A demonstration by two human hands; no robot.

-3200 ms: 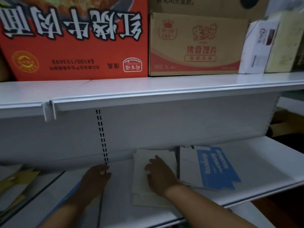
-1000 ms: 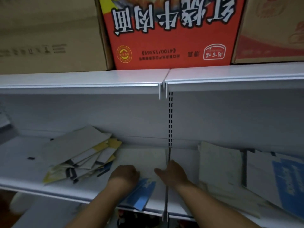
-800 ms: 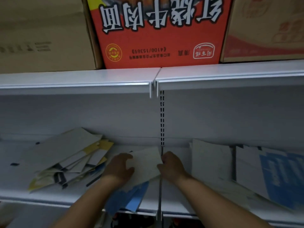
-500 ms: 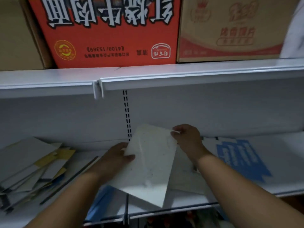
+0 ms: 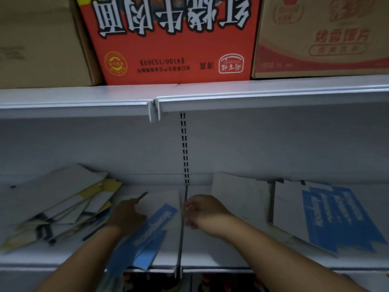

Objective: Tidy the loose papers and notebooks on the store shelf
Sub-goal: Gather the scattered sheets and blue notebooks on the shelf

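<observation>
1. Head view. The lower shelf (image 5: 210,258) carries the task's papers in three groups. A fanned, yellow-edged pile (image 5: 63,207) lies at the left. In the middle a blue-printed sheet (image 5: 156,220) lies on a white sheet (image 5: 164,196). At the right a pale stack (image 5: 237,197) lies beside a blue-and-white notebook (image 5: 328,218).
2. The left hand (image 5: 126,217) lies over the left edge of the blue-printed sheet, with one finger stretched toward the far wall across the white sheet. Motion blur hides whether the other fingers pinch the paper or merely press it flat.
3. The right hand (image 5: 202,211) sits just right of the seam between the two shelf panels, beside the right edge of the blue-printed sheet. Its fingers look curled, but whether they hold anything cannot be told.
4. Probable reason for this placing: the hands flank the middle sheets so as to gather or square them. The blue-printed sheet lies askew, its near corner at the shelf's near lip, so it is the likeliest item to be handled next.
5. The pale stack and the notebook lie roughly square with the far wall and look sorted. The yellow-edged pile is splayed and looks unsorted.
6. The upper shelf (image 5: 263,91) bears a red carton (image 5: 172,39) between a plain brown carton (image 5: 37,43) and a printed brown carton (image 5: 326,34). These are outside the task.
</observation>
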